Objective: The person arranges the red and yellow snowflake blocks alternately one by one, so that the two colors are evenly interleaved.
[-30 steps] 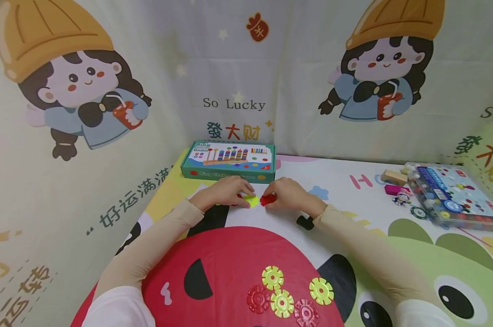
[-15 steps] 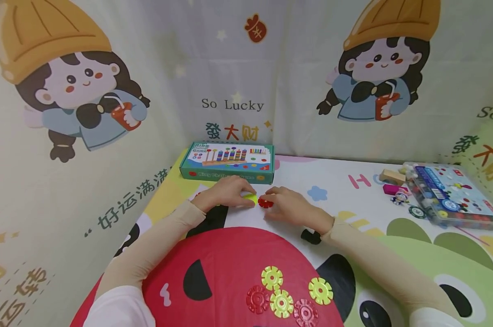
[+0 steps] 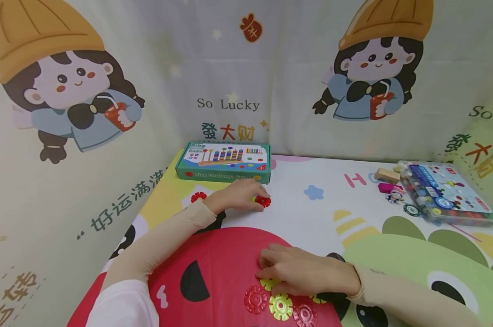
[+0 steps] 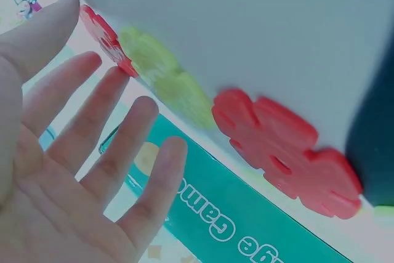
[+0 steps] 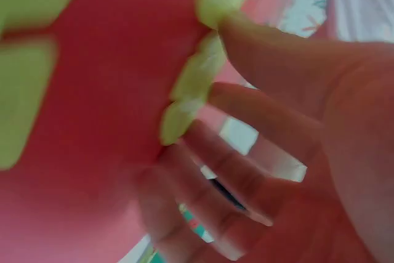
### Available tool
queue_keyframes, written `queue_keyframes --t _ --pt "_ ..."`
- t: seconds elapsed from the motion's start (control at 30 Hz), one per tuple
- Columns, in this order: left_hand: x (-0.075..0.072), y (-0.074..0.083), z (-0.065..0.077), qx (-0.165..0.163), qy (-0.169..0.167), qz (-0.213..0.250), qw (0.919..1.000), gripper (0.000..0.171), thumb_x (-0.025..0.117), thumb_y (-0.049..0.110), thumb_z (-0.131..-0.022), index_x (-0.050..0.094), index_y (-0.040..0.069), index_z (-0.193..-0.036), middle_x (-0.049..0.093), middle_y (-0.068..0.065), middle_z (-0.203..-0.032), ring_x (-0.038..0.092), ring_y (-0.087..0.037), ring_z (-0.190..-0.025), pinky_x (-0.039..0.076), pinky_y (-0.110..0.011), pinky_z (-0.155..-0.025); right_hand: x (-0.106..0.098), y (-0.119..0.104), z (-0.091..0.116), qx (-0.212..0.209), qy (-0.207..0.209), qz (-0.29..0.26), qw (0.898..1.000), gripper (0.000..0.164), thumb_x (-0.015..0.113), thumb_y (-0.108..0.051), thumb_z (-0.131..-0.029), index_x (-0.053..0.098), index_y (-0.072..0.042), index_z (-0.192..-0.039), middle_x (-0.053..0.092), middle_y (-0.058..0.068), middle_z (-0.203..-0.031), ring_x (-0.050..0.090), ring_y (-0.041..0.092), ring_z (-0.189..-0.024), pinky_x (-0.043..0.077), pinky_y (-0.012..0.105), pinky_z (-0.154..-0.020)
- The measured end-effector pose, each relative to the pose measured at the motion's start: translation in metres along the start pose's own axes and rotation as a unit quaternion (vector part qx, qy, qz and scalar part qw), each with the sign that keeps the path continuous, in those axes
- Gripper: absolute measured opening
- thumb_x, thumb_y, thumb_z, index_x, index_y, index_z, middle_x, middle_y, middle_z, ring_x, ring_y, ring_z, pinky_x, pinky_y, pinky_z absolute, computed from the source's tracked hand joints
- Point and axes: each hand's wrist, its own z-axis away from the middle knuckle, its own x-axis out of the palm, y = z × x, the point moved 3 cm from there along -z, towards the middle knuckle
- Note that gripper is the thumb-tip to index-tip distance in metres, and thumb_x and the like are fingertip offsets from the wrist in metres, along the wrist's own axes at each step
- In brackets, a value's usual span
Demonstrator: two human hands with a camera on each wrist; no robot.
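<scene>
Arching over a red disc (image 3: 263,201), the left hand (image 3: 240,194) had its fingers extended and parted, the thumb's tip close to the notched rim. A yellow piece (image 4: 163,72) lay beside that disc, partly behind the hand, and a far-left disc (image 3: 199,196), also red, sat just past the wrist. Well apart from it and nearer the body, the right hand (image 3: 297,270) had thumb and fingers around a yellow disc (image 3: 267,284); whether they pinched it could not be told. On this hand's near side lay a second yellow disc (image 3: 281,306) between two red ones (image 3: 255,299), with another yellow edge (image 3: 319,299) showing under the wrist. All looked thin and glossy, with petal-like teeth.

The worktop (image 3: 287,190) had a printed cover, white beneath the left hand, red beneath the right and green further right. Just beyond the left hand lay a green game box (image 3: 224,176). Far to the right of both hands were a clear case (image 3: 451,190), a wooden block (image 3: 387,175), a pink block (image 3: 389,187) and a small figure (image 3: 395,196). Behind everything hung a pale curtain (image 3: 291,91) printed with hatted characters and "So Lucky".
</scene>
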Motion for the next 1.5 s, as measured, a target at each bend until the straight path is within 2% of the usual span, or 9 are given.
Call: queue_keyframes --t 0.33,0.47,0.6,0.73,0.9,1.07,1.2,1.3,1.5 --pt "0.0 -0.001 -0.005 0.005 0.0 -0.008 1.0 0.042 0.068 0.044 -0.084 0.063 0.032 -0.124 0.062 0.009 -0.124 0.053 -0.01 -0.113 0.047 -0.032 -0.092 -0.002 0.003 0.003 -0.01 -0.026 -0.001 1.0 0.054 0.073 -0.036 -0.079 0.057 -0.033 -0.13 0.052 -0.01 -0.113 0.045 0.001 -0.106 0.046 0.005 -0.073" --pt "0.0 0.0 -0.006 0.006 -0.002 -0.016 0.9999 0.043 0.069 0.044 -0.083 0.064 0.031 -0.123 0.062 0.008 -0.123 0.054 -0.01 -0.112 0.048 -0.032 -0.09 -0.004 0.005 0.004 0.001 -0.035 -0.009 0.999 0.054 0.076 -0.036 -0.077 0.058 -0.033 -0.128 0.052 -0.01 -0.113 0.045 0.001 -0.105 0.046 0.006 -0.071" --pt "0.001 0.001 -0.007 0.005 -0.002 -0.026 0.9996 0.043 0.069 0.044 -0.082 0.064 0.03 -0.122 0.063 0.008 -0.122 0.055 -0.01 -0.111 0.049 -0.031 -0.09 -0.005 0.006 0.004 0.028 -0.028 -0.016 0.999 0.046 0.076 -0.037 -0.076 0.063 -0.026 -0.118 0.053 -0.01 -0.109 0.046 -0.001 -0.101 0.047 0.009 -0.071" --pt "0.001 0.003 -0.007 0.008 -0.007 -0.022 0.9997 0.042 0.069 0.042 -0.083 0.065 0.029 -0.122 0.064 0.007 -0.121 0.056 -0.011 -0.11 0.049 -0.032 -0.089 -0.003 0.006 0.005 0.05 -0.028 -0.006 0.998 0.046 0.076 -0.041 -0.075 0.058 -0.026 -0.114 0.054 -0.011 -0.109 0.048 -0.001 -0.1 0.049 0.012 -0.073" --pt "0.001 0.002 -0.007 0.013 -0.002 -0.02 0.9997 0.042 0.07 0.042 -0.082 0.065 0.028 -0.122 0.064 0.007 -0.12 0.057 -0.01 -0.109 0.049 -0.031 -0.089 -0.005 0.002 0.01 0.05 -0.015 0.028 0.998 0.048 0.074 -0.046 -0.076 0.061 -0.027 -0.118 0.061 -0.011 -0.106 0.055 -0.001 -0.094 0.051 0.014 -0.07" --pt "0.001 0.001 -0.008 0.011 0.0 -0.025 0.9996 0.042 0.07 0.043 -0.082 0.065 0.029 -0.122 0.065 0.008 -0.12 0.057 -0.009 -0.109 0.048 -0.031 -0.09 -0.006 0.007 0.013 0.037 0.015 0.025 0.999 0.038 0.072 -0.05 -0.076 0.067 -0.028 -0.106 0.064 -0.013 -0.098 0.056 -0.006 -0.08 0.049 0.012 -0.067" --pt "0.002 0.0 -0.008 0.008 -0.005 -0.02 0.9998 0.042 0.07 0.042 -0.082 0.064 0.029 -0.122 0.064 0.008 -0.12 0.057 -0.01 -0.11 0.049 -0.032 -0.091 -0.01 0.026 0.012 0.064 0.028 -0.025 0.997 0.037 0.073 -0.049 -0.075 0.069 -0.029 -0.105 0.065 -0.015 -0.095 0.055 -0.007 -0.076 0.047 0.01 -0.066" --pt "0.002 0.001 -0.009 0.005 -0.005 -0.016 0.9998 0.042 0.071 0.042 -0.082 0.065 0.029 -0.122 0.065 0.007 -0.121 0.056 -0.011 -0.11 0.049 -0.032 -0.091 -0.022 0.053 0.01 0.105 0.057 -0.046 0.992 0.038 0.076 -0.045 -0.073 0.071 -0.027 -0.106 0.065 -0.014 -0.091 0.055 -0.003 -0.071 0.047 0.012 -0.062" --pt "0.001 0.0 -0.01 0.005 -0.003 -0.013 0.9999 0.04 0.07 0.041 -0.083 0.066 0.028 -0.121 0.064 0.007 -0.121 0.056 -0.011 -0.11 0.049 -0.032 -0.09 -0.046 0.125 -0.003 0.175 0.125 -0.011 0.977 0.036 0.08 -0.034 -0.07 0.075 -0.017 -0.101 0.065 -0.006 -0.079 0.051 0.002 -0.058 0.044 0.017 -0.055"
